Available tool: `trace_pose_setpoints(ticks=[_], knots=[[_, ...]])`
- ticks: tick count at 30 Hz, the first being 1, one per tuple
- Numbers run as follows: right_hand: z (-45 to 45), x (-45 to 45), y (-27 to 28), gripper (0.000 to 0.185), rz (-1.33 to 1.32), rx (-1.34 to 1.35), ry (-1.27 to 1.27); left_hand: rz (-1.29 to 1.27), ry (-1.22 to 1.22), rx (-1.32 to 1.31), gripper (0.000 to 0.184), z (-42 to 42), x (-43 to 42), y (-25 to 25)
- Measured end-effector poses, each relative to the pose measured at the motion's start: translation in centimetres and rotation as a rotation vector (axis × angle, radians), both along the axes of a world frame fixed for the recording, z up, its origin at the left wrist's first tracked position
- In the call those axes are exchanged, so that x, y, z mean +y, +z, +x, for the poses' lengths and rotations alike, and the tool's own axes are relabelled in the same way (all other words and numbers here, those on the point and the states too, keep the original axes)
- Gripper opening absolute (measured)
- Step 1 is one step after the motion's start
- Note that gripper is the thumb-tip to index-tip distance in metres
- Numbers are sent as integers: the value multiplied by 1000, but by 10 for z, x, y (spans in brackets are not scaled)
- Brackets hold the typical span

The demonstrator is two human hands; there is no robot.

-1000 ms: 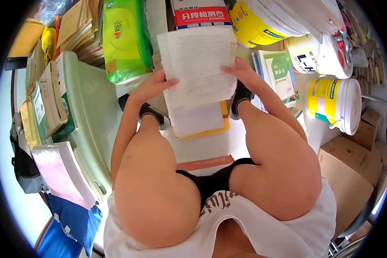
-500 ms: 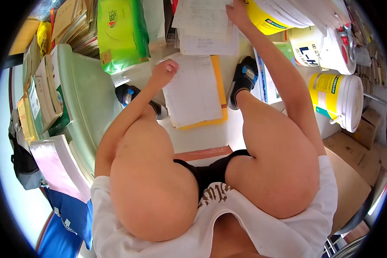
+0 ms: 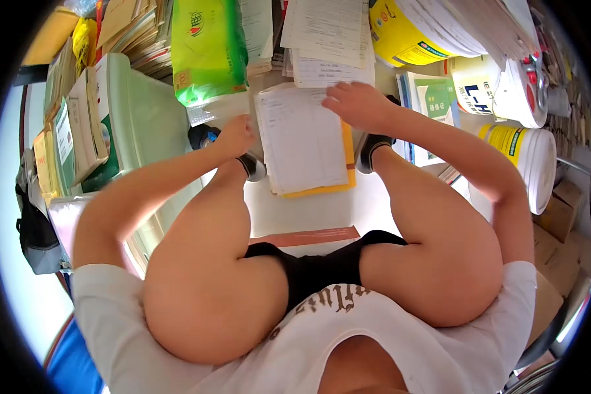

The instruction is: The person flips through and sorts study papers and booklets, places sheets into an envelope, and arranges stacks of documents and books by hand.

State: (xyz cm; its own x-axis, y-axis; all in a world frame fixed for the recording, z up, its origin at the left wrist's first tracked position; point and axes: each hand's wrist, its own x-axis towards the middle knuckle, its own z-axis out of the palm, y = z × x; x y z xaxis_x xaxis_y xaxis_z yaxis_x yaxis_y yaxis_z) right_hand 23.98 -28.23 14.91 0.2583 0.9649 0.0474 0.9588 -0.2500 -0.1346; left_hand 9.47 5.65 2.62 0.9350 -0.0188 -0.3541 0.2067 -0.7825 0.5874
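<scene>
A stack of white paper sheets [image 3: 302, 148] lies on the floor between my feet, with a yellow-orange folder or envelope [image 3: 349, 148] showing beneath its right and lower edges. My left hand [image 3: 235, 136] is just left of the stack, apart from it, with its fingers curled in and nothing visible in them. Over the stack's upper right corner is my right hand [image 3: 358, 107], its fingers stretched out; whether they touch the paper I cannot tell. Behind lies another pile of printed sheets [image 3: 325, 33], overlapping one another.
A green plastic pack [image 3: 210, 46] stands at the upper left, near a pale green bin [image 3: 141, 118] and stacked books [image 3: 79, 138]. White-and-yellow buckets [image 3: 427, 33] and booklets [image 3: 433, 98] stand on the right. Cardboard boxes [image 3: 558, 249] are at the far right.
My right hand has come from the rear pile toward me, to the front stack's upper corner. My left hand has drawn back from the stack's left edge. The view has shifted slightly.
</scene>
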Motion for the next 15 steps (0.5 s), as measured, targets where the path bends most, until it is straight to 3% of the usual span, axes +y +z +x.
trace_pose_setpoints(ticks=[2, 3, 5, 6, 8, 9, 13, 14, 15], knots=[[-12, -6, 18, 33, -381, 325, -29, -194, -83, 349, 45, -20, 1, 41], [-21, -10, 21, 33, -387, 325, -18, -200, -73, 350, 45, -24, -2, 42], [-37, -15, 14, 36, -423, 604, -190, -262, 151, 641, 46, -28, -6, 40], [-43, -12, 3, 36, -429, 604, -183, -286, 225, 705, 44, -32, -11, 30], [-54, -9, -26, 51, -409, 734, -294, -351, 253, 720, 39, -40, -27, 5], [-66, -3, -38, 51, -423, 737, -293, -383, 252, 726, 37, -46, -34, -5], [-129, 75, -76, 83, -238, 437, -467, -359, 234, 740, 25, -44, -41, -68], [-150, 93, -81, 83, -254, 447, -456, -372, 245, 753, 25, -46, -40, -74], [-168, 112, -85, 88, -202, 558, -644, -495, 334, 728, 20, -45, -38, -79]])
